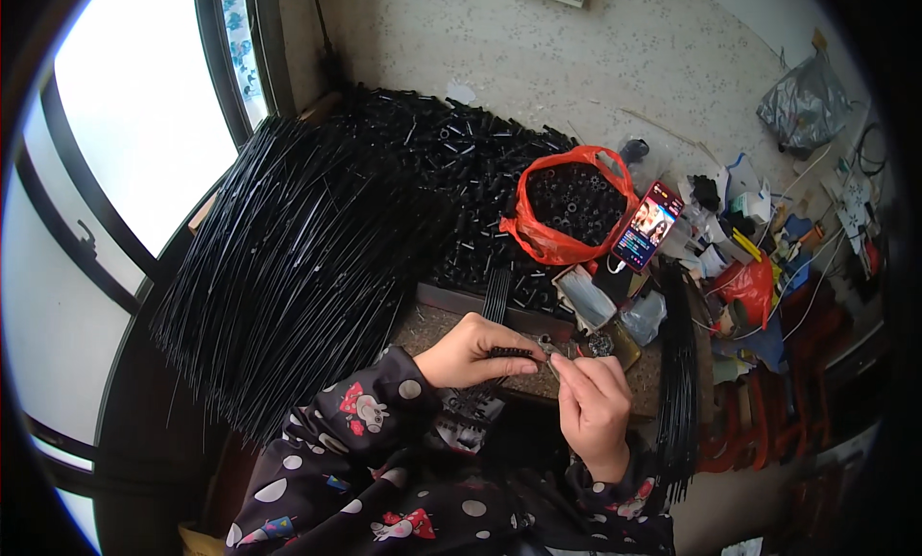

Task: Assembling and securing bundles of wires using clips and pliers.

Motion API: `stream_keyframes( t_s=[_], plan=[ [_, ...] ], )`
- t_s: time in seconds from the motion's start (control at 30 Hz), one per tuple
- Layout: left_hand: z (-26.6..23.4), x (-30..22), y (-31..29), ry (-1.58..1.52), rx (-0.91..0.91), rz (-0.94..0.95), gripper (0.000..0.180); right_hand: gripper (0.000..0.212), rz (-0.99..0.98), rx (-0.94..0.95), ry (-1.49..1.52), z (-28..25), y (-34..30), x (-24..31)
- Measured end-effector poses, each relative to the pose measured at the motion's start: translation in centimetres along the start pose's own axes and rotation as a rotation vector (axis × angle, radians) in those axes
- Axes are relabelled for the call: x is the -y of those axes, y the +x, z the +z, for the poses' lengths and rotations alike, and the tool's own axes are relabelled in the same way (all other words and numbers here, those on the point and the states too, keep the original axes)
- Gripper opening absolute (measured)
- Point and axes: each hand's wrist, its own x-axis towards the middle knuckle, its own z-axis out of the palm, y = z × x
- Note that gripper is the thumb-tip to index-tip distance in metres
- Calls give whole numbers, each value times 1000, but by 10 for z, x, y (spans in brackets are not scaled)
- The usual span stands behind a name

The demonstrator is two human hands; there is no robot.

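Observation:
My left hand [468, 352] is closed, with a row of dark thin rods [514, 351] pinched between thumb and fingers. Just to its right, my right hand [594, 407] is closed too, its thumb and forefinger pressed round something small and greyish that I cannot make out. The fingertips of both hands nearly meet over the edge of a brown speckled work board [413, 327]. A narrow bundle of thin black rods [497, 295] runs up behind my left hand; whether the hand grips it is hidden. Small metal parts [600, 344] lie beyond my right hand.
A large sheaf of black rods [288, 258] fills the left, by a window. Behind lies a heap of short black tubes [451, 143]. A red plastic bag [526, 234] holds black pieces. A lit phone [649, 227] leans beside it. More rods [679, 383] hang at right, near clutter.

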Motion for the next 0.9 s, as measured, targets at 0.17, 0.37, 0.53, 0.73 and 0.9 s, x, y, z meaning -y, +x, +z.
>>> stream_keyframes(
  t_s=[0.17,0.37,0.53,0.73,0.9],
  plan=[
    [1,0,0,2,14,2,18,28,24,-17,5,0,-2,-2],
    [1,3,0,-5,54,23,22,33,-94,11,23,2,1,-5],
    [4,4,0,38,167,-16,24,33,-218,117,-12,-7,9,-13],
    [2,6,-3,62,193,20,27,29,-247,177,90,-9,21,-9],
    [2,3,-6,-1,207,-112,25,25,79,204,403,2,20,0]
  ],
)
